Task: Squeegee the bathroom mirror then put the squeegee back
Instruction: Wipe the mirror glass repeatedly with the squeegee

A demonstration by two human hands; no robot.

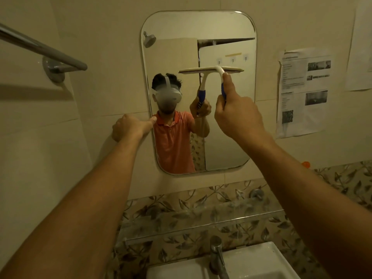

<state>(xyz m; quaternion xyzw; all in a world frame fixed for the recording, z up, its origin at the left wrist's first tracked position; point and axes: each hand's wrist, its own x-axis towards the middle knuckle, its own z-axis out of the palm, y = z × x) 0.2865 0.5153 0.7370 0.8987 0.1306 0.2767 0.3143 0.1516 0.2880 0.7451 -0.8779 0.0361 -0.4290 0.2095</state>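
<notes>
On the upper right of the mirror [221,27], the squeegee [231,69] sets its pale blade level against the glass, a curved white neck running into a blue handle. The right grip [235,113] wraps that handle. The left grip [128,126], fingers curled on nothing, thumbs the mirror's left edge.

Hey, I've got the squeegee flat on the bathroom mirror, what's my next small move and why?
Probably pull the squeegee straight down the mirror toward its bottom edge, keeping the blade level. Your right hand grips its handle, the blade lies horizontal on the right half, and much glass lies below it. Your left hand at the left edge is clear of that path.
</notes>
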